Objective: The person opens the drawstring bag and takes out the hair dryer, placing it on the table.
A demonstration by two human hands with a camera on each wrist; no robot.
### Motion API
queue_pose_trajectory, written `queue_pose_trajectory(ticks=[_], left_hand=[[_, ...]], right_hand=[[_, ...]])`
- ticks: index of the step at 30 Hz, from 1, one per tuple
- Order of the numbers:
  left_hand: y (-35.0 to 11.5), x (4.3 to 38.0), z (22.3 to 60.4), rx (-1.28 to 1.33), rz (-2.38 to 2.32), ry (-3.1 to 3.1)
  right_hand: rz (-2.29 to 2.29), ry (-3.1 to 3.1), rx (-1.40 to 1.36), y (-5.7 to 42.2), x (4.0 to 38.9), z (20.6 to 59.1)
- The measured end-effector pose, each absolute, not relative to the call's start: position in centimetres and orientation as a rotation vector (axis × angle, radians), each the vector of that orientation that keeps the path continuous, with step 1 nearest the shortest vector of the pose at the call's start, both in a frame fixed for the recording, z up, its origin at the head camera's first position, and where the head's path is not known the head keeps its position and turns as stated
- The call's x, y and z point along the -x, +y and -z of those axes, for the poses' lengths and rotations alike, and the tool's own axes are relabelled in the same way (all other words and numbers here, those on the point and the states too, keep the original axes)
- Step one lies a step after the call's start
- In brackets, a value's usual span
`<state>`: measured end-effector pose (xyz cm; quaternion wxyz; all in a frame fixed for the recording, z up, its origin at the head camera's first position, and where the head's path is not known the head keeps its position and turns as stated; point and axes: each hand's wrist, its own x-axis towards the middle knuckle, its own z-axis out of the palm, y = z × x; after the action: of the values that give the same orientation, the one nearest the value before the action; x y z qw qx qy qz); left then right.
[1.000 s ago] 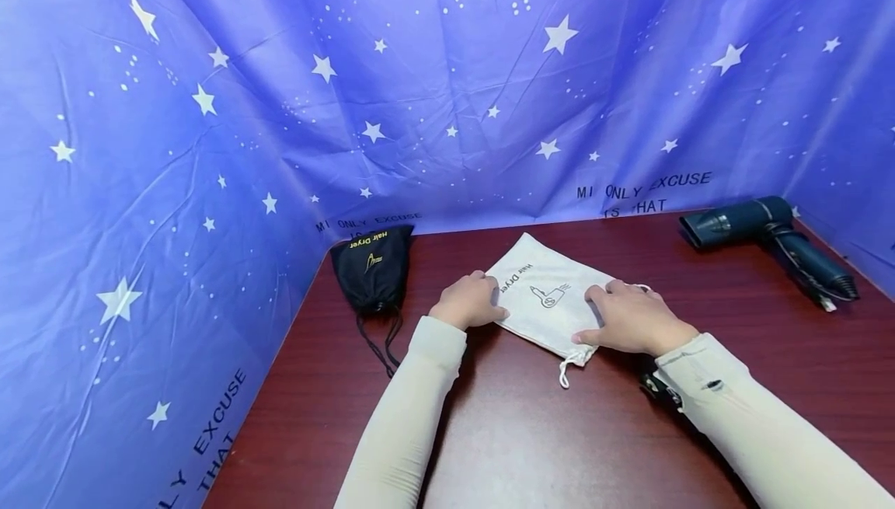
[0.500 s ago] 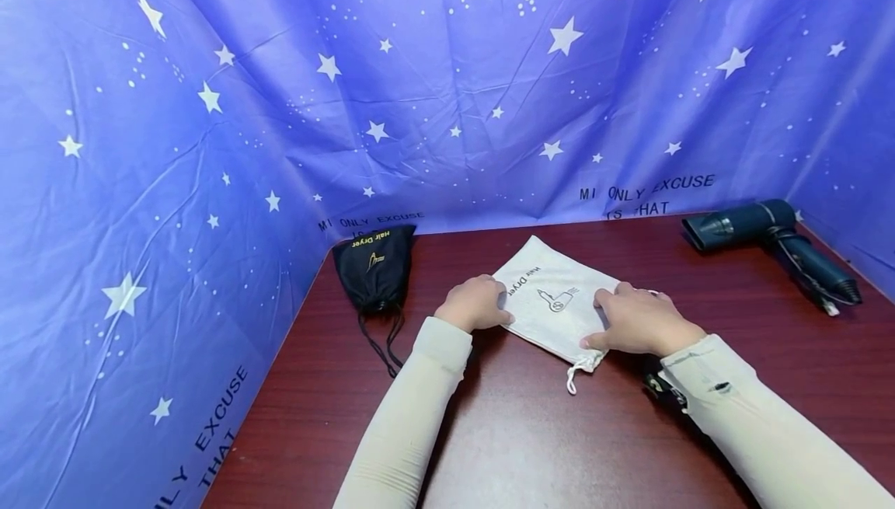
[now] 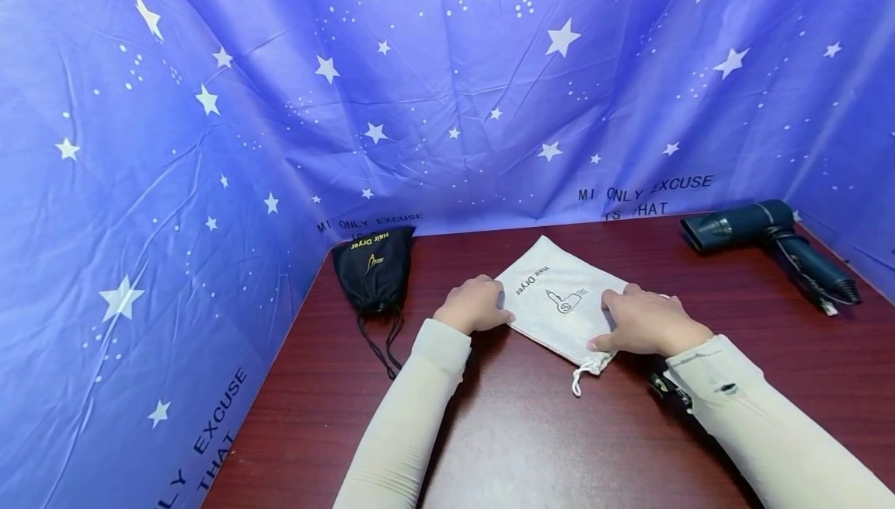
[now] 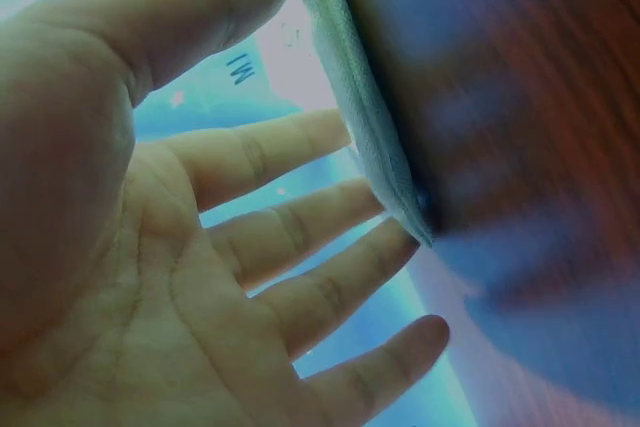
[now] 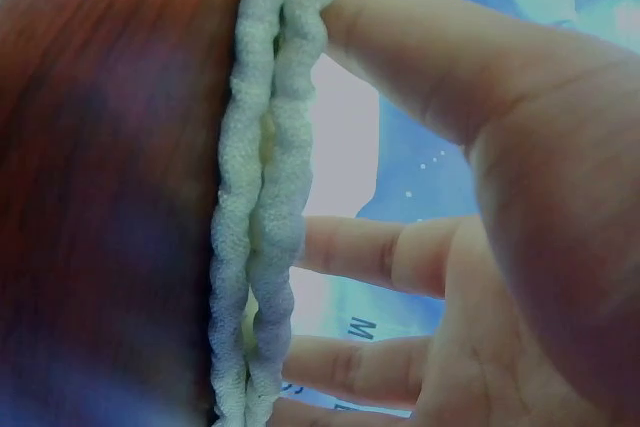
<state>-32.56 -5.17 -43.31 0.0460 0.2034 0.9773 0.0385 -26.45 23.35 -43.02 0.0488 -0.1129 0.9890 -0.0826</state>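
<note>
A white drawstring pouch (image 3: 534,315) printed "Hair Dryer" lies flat and slanted on the table. At its left corner is my left hand (image 3: 475,305), fingertips and thumb touching the edge. My right hand (image 3: 646,320) rests on the drawstring end, its thumb near the short white cord loop (image 3: 576,381). In the left wrist view the straight, spread fingers meet the pouch's seamed edge (image 4: 360,97). The right wrist view shows the ruffled mouth of the pouch (image 5: 285,177) edge-on, two layers close together, with extended fingers and thumb at its upper side.
A black drawstring pouch (image 3: 374,272), also marked "Hair Dryer", lies at the back left with its cords trailing forward. A dark hair dryer (image 3: 741,225) with its cord against the handle lies at the back right. Blue starry curtains (image 3: 454,89) border the dark red table (image 3: 524,439).
The white pouch has slid a little to the right and turned slightly, the right hand moving along with it. The left hand has shifted slightly right, staying at the edge.
</note>
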Motion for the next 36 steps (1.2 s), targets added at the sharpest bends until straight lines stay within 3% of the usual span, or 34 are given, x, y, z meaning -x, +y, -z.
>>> queue_pose_trajectory(ticks=[22,36], left_hand=[[-5.2,32.4,43.5,-0.646,-0.172,2.945],[-3.0,31.2,43.7,-0.654,0.031,2.982]], right_hand=[[0.25,3.071,0.388,25.3,25.2,43.4],[0.275,3.093,0.374,27.5,24.4,43.7]])
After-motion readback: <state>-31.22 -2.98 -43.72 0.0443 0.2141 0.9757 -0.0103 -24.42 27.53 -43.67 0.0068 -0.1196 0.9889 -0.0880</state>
